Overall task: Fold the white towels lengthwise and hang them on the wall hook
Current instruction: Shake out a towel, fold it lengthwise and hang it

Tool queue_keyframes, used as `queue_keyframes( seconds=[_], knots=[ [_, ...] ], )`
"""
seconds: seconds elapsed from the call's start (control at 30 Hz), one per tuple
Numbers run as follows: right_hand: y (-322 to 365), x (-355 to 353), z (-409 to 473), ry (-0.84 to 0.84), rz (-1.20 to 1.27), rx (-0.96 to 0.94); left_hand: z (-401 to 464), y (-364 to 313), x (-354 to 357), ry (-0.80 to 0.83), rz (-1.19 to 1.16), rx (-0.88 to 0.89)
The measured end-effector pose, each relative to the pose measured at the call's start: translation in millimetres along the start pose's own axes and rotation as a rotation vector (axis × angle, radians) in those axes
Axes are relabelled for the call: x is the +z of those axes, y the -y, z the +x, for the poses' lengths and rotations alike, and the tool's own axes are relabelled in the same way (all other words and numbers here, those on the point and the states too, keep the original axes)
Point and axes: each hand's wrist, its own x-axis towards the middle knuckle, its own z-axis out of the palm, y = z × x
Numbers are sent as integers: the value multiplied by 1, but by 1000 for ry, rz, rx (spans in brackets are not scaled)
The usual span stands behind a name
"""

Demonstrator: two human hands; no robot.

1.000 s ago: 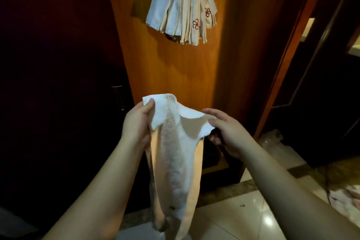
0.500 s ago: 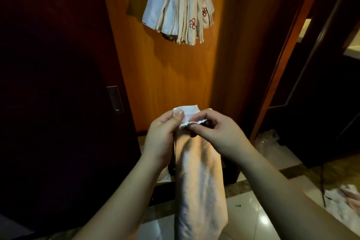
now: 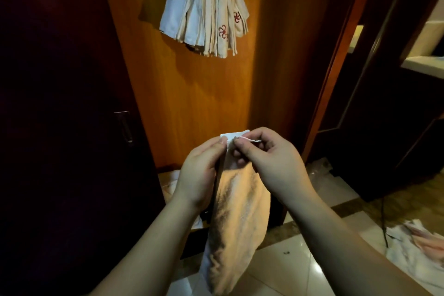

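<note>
Orange wood wall [image 3: 197, 94], hung towels [image 3: 206, 7], glossy tile floor [image 3: 288, 269], both hands' grip pinching folded white towel [image 3: 237, 218] top

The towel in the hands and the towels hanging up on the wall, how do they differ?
The held towel is one piece, pinched at its top by the left hand and right hand; the hanging towels are a bunch on the wooden panel. The hanging ones show red embroidery; the held one shows none. All are pale, narrow and hang down.
</note>
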Motion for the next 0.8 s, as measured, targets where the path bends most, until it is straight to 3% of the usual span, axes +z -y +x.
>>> queue_keyframes(
  seconds=[0.13, 0.3, 0.43, 0.67, 0.8],
  knots=[
    [1, 2, 1, -12, 9, 9, -4, -2, 0, 55, -12, -28],
    [-2, 4, 4, -6, -91, 7, -9, -4, 1, 21, 301, 96],
    [0, -4, 11, 207, -144, 87, -7, -4, -8, -38, 317, 50],
    [-21, -42, 39, 633, -785, 193, -3, -7, -30, -16, 278, -10],
    [-57, -51, 42, 718, -1074, 239, -4, -10, -42, -7, 249, -12]
  ],
)
